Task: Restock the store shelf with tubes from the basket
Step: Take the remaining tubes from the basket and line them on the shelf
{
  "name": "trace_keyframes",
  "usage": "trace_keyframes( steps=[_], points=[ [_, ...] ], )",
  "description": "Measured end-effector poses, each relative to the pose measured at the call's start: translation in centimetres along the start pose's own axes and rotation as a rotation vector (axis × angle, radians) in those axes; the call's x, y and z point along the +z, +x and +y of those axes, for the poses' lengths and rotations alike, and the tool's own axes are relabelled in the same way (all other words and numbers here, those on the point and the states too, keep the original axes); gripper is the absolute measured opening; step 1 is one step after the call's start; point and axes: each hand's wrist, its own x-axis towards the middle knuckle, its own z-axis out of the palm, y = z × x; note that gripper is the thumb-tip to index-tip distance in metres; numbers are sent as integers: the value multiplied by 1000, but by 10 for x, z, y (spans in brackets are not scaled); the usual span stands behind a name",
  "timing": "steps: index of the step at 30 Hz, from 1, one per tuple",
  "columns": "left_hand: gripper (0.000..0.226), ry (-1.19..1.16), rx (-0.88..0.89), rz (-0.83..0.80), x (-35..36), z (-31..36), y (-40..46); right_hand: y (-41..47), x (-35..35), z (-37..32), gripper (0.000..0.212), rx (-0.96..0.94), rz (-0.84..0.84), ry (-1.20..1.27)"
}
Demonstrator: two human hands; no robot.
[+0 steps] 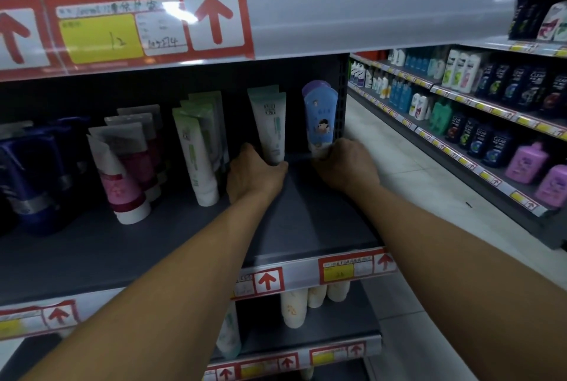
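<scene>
Both my arms reach deep into the dark grey shelf point(306, 227). My left hand point(254, 173) grips the cap end of a pale green-and-white tube point(270, 126) that stands upright, with a second one right behind it. My right hand point(346, 164) is closed around the bottom of a blue tube with a cartoon figure point(320, 116), upright at the shelf's right end against the perforated upright; a purple-topped tube stands behind it. No basket is in view.
To the left stand rows of white-green tubes point(196, 147), pink-and-white tubes point(122, 175) and dark blue tubes point(33, 178). Price-tag rails point(346, 270) edge each shelf. Below are cream bottles point(294, 307). Across the aisle, another shelving unit point(491, 123) holds bottles.
</scene>
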Motion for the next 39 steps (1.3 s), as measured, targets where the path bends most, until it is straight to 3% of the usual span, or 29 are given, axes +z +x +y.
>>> trace_keyframes(
  steps=[28,34,39],
  points=[
    [62,32,12,4,4,-1,5,9,5,3,59,-8,-8,-35],
    [73,-6,-20,2,4,-4,6,15,2,8,66,15,-86,48],
    [83,28,-7,-15,0,-6,2,6,-4,9,67,-41,-114,-41]
  ],
)
